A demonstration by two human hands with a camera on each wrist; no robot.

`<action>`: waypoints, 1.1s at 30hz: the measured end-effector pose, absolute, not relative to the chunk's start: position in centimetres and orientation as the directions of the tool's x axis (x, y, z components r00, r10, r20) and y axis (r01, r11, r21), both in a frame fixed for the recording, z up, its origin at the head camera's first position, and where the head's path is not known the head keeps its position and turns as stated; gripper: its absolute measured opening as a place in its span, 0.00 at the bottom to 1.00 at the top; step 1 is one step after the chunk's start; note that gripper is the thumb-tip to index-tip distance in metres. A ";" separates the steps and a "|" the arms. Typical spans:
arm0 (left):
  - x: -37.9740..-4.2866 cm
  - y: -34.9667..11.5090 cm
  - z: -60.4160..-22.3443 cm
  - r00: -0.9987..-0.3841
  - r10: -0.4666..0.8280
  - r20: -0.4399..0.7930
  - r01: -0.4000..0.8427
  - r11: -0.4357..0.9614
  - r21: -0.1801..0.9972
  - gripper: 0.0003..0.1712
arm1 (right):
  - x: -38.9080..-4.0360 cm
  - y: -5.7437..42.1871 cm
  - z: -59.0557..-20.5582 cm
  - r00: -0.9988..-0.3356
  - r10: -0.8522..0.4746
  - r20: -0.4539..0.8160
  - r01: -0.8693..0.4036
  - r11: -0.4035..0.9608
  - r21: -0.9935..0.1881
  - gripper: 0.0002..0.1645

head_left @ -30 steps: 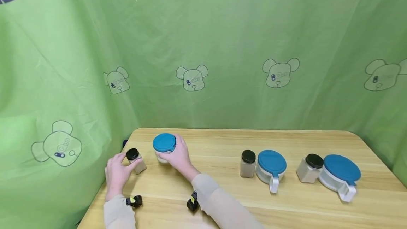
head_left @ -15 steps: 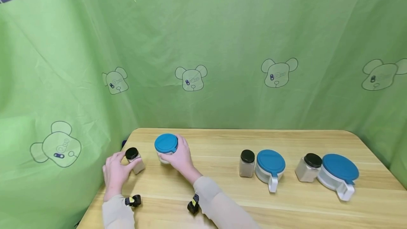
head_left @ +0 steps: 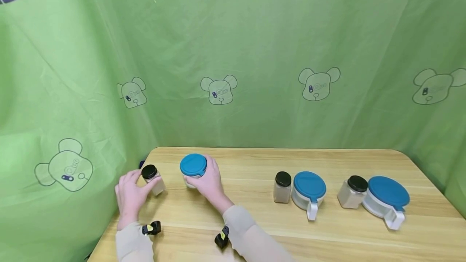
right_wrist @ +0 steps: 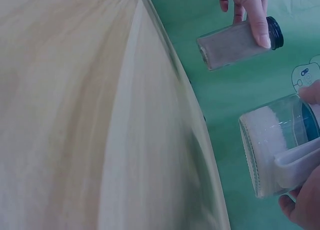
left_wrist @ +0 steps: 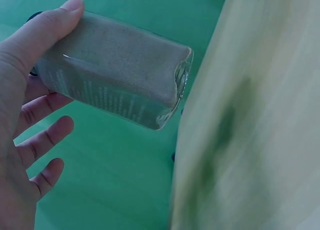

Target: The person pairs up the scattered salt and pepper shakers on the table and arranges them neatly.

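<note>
My left hand pinches a square glass spice jar between thumb and fingers, near its black lid. Grey-brown powder fills most of this jar, and its base hangs clear of the table in both wrist views. To the right of it, my right hand grips a round glass seasoning jar with a blue lid and a white handle. White granules lie inside, and this jar is also held off the table. The two held jars are a short gap apart.
On the right of the wooden table stand a black-lidded spice jar beside a blue-lidded jar, then another black-lidded jar and blue-lidded jar. A green curtain hangs behind and along the left.
My right hand has shifted slightly rightward with the blue-lidded jar. My left hand has lifted the spice jar a little. The jars on the right stand as before.
</note>
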State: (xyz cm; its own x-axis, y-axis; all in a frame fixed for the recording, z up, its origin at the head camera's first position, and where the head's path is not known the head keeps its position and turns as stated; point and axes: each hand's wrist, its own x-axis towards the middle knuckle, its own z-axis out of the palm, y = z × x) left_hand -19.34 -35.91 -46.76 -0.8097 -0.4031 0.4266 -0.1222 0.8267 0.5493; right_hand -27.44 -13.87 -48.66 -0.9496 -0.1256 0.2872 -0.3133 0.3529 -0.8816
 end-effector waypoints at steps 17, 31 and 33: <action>-19.2 -35.0 -45.4 -0.790 -0.390 0.473 -0.063 0.819 0.570 0.43 | -26.4 -13.0 -48.1 -0.955 -0.057 0.290 -0.290 0.362 -0.886 0.55; -19.8 -33.9 -45.1 -0.789 -0.347 0.508 -0.006 0.830 0.558 0.41 | -25.7 -11.8 -48.0 -0.957 -0.027 0.290 -0.280 0.358 -0.891 0.54; -19.8 -33.7 -45.1 -0.794 -0.342 0.502 -0.003 0.829 0.560 0.41 | -25.6 -11.6 -48.1 -0.958 -0.026 0.285 -0.275 0.360 -0.892 0.54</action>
State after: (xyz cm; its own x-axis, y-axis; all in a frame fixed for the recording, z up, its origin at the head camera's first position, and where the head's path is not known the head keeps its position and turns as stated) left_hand -19.76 -33.73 -45.11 -0.7942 -0.3420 0.5023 -0.0026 0.8285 0.5600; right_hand -25.62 -11.56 -48.12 -0.9582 -0.0261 0.2848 -0.2748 0.3601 -0.8915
